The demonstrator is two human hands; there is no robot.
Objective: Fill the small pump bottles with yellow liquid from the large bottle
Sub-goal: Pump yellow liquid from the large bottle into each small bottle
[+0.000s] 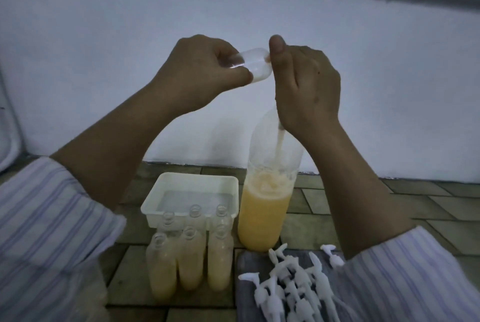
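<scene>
Judging by the row of small bottles (191, 260) near the front edge of the tiled floor (389, 207), we count several filled with yellow and at least three behind them clear, so we are partway. Our left hand (200, 72) pinches an empty little bottle (255, 65) held high, our right hand (306, 87) grips something unclear above the large bottle (265, 202). Loose pumps (293, 282) wait on a grey cloth (246, 264) beside a white tub (191, 194), below a pale wall (104, 22).

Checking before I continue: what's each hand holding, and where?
Left hand pinches the clear small bottle by its base end; right hand's hold is hidden.
</scene>
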